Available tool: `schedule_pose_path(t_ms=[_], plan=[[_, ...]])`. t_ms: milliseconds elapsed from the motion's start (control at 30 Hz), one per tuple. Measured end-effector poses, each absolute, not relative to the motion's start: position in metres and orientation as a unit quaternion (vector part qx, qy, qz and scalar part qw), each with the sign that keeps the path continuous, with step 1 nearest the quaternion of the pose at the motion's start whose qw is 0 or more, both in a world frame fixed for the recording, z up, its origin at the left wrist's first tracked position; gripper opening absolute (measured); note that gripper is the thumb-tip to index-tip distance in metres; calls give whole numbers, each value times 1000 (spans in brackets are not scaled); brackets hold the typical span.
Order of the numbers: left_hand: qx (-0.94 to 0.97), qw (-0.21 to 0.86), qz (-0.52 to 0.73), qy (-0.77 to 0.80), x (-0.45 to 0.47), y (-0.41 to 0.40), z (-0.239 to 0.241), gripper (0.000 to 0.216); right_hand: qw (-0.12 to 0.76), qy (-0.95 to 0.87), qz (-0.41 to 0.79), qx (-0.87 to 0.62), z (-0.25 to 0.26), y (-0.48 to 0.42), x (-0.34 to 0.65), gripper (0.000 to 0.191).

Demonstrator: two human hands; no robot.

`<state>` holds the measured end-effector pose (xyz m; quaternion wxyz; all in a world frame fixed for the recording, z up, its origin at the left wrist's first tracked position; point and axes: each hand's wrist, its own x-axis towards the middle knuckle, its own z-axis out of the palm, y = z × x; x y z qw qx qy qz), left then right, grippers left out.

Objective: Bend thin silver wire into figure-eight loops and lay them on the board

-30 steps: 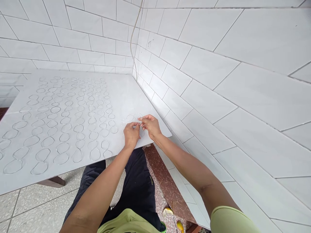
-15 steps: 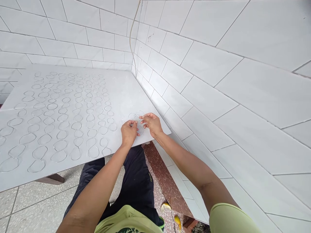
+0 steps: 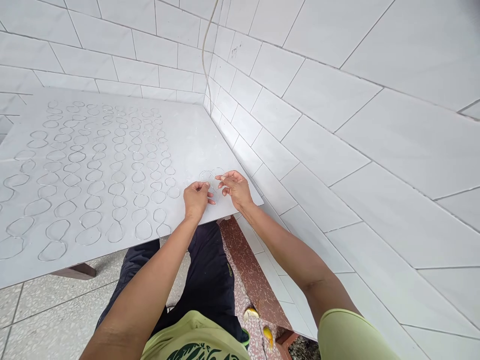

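Observation:
My left hand (image 3: 196, 198) and my right hand (image 3: 234, 186) meet over the near right corner of a white board (image 3: 187, 135). Both pinch a thin clear wire loop (image 3: 214, 184) between fingertips and thumbs, a few centimetres apart. A small clear figure-eight loop (image 3: 210, 174) lies on the board just beyond my fingers. Several rows of figure-eight wire loops (image 3: 97, 170) cover the board to the left.
White tiled walls (image 3: 337, 125) close in on the right and at the back. A thin cord (image 3: 204, 55) hangs down the corner. The board rests on a dark wooden support (image 3: 75, 271) over a speckled floor (image 3: 45, 310). My dark trousers (image 3: 210, 280) are below.
My hands have drawn slightly apart on the wire and shifted a little up the board. The view has tipped downward a bit.

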<state>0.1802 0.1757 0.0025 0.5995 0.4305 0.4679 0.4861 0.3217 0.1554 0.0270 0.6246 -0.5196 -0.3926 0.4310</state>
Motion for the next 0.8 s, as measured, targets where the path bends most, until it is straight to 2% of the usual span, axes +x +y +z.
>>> schedule_pose_path(t_ms=[267, 433, 600, 667, 800], plan=[[411, 614, 487, 467, 179, 179, 0, 16, 637, -369, 452, -505, 21, 153, 327, 32], [446, 604, 433, 498, 183, 184, 2, 15, 653, -323, 474, -495, 26, 157, 329, 33], [512, 568, 372, 525, 189, 190, 17, 13, 645, -324, 444, -530, 44, 167, 335, 28], [536, 532, 376, 537, 187, 186, 24, 22, 627, -328, 433, -559, 53, 171, 338, 25], [569, 454, 410, 550, 172, 167, 33, 54, 594, -354, 398, -603, 68, 176, 338, 18]])
